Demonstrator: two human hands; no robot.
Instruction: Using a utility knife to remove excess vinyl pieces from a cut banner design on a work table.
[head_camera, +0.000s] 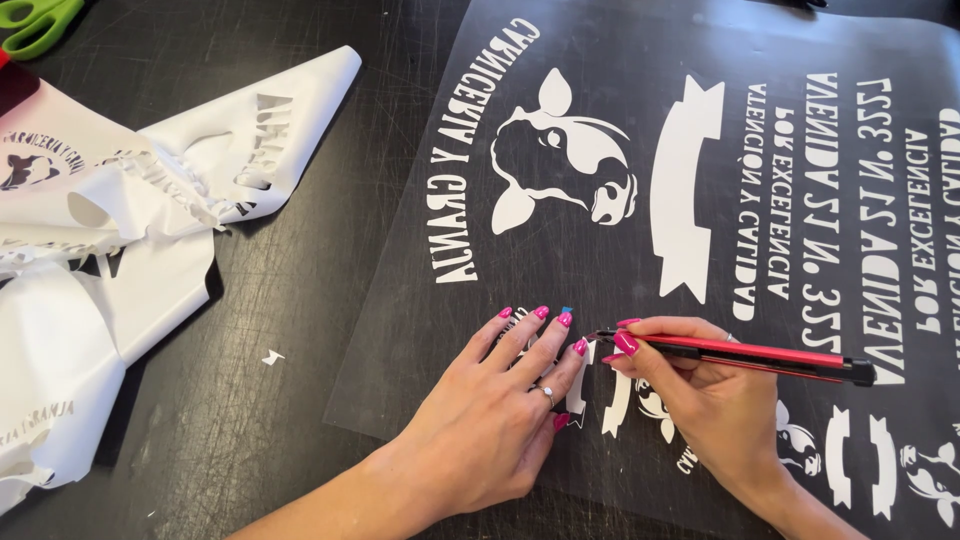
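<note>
Head view showed our right hand (715, 400) closed in a pen-like grip around a slim red and black craft knife (740, 352), its tip pointing left, down at a small white cut shape (579, 385) on the clear sheet (420, 300); our left hand (495, 420) gripped nothing, lying flat with fingers spread, the fingertips (565, 320) pressing the sheet just beside that shape, a ring (547, 391) on one finger. To do this well, we judged, the blade should stay low and lift only the edge of the white film, while the flat hand kept the sheet from sliding; the fingertips sat close to the point, so small strokes away from them seemed wise. Outward, the sheet lay on the dark table (260, 400), carrying white mirrored lettering, one large cow-head figure (560, 150) and one large ribbon banner (685, 190); smaller copies of the design ran along the lower right, partly cut off, so we could not count them. We counted two hands, one knife, one clear sheet, one crumpled heap of peeled white film (110, 260) at the left, one tiny white scrap (271, 356) on the table, and one pair of green-handled scissors (35, 22) in the top left corner.
</note>
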